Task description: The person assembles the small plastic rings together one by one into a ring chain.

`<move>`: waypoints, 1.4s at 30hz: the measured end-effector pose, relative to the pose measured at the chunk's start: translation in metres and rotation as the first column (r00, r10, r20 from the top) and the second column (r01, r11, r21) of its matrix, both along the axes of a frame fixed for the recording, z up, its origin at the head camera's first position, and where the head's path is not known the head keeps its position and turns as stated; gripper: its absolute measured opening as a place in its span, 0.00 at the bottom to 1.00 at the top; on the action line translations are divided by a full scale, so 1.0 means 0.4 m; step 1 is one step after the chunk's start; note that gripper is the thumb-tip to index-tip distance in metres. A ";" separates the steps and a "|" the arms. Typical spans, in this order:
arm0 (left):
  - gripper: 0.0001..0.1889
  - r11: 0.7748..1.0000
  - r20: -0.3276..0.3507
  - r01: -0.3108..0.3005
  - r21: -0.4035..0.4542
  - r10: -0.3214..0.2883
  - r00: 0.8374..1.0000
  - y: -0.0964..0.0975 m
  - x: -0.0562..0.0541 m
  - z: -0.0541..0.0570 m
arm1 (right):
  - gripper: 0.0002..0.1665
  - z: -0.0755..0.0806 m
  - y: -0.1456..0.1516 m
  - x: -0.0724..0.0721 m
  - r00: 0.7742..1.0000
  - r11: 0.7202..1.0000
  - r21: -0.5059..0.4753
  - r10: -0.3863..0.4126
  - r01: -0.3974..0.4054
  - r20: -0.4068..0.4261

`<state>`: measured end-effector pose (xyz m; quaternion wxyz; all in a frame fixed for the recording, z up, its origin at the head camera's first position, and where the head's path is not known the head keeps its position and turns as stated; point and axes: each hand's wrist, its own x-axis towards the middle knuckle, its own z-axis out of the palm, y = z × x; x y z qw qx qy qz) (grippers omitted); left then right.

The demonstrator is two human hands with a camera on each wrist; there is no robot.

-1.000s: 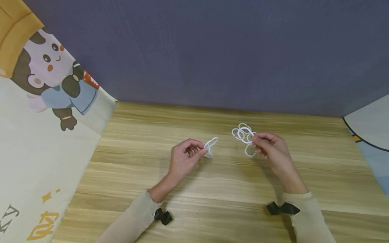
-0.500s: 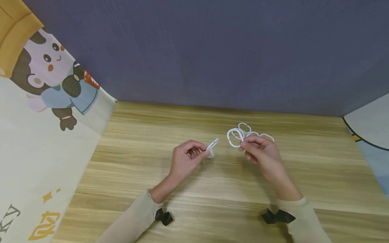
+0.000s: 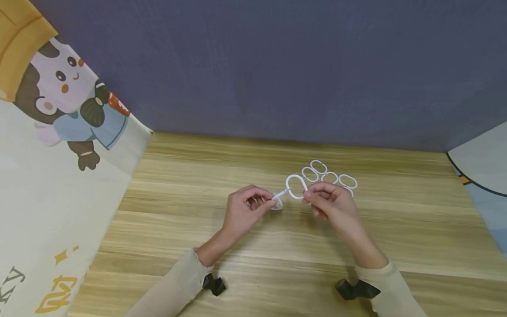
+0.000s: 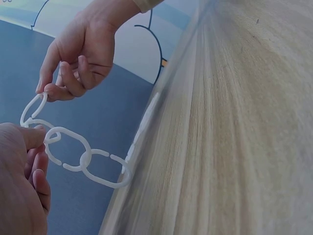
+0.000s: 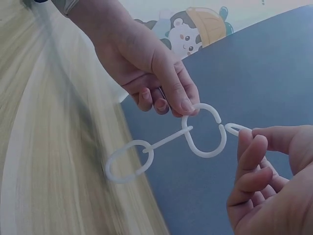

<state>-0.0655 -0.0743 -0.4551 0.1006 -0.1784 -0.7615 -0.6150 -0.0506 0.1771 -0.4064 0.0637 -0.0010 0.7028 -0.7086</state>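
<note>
My left hand (image 3: 246,210) pinches a white plastic chain link (image 5: 205,130) with a small gap in its side. Joined below it hang two more links, the lowest link (image 4: 107,169) nearest the table in the left wrist view. Between thumb and fingertips, my right hand (image 3: 333,203) holds a single white link (image 3: 296,187). This link's edge meets the gap side of the left hand's link; whether they are hooked together I cannot tell. In the right wrist view, the right fingers partly hide it.
Several loose white links (image 3: 318,167) lie on the wooden table (image 3: 277,273) just beyond my right hand, one partly hidden by it. A dark blue panel (image 3: 269,79) rises at the table's back edge. A printed wall (image 3: 119,163) stands at the left.
My right hand has lifted its link off the loose group and carried it left to the left hand's link. The left hand has shifted only slightly right.
</note>
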 end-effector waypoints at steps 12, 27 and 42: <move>0.07 0.999 0.018 0.025 -0.027 -0.025 1.000 -0.002 0.001 0.003 | 0.05 -0.009 -0.013 -0.001 0.999 0.998 0.043 0.037 -0.038 0.020; 0.07 1.000 0.006 0.001 -0.006 -0.001 1.000 -0.004 -0.003 0.000 | 0.06 -0.025 -0.011 -0.012 0.996 0.993 0.103 0.057 -0.064 0.063; 0.07 0.997 0.053 -0.057 0.046 0.054 0.997 -0.002 -0.006 0.000 | 0.13 -0.029 0.007 -0.019 0.999 1.000 0.021 0.015 -0.015 0.034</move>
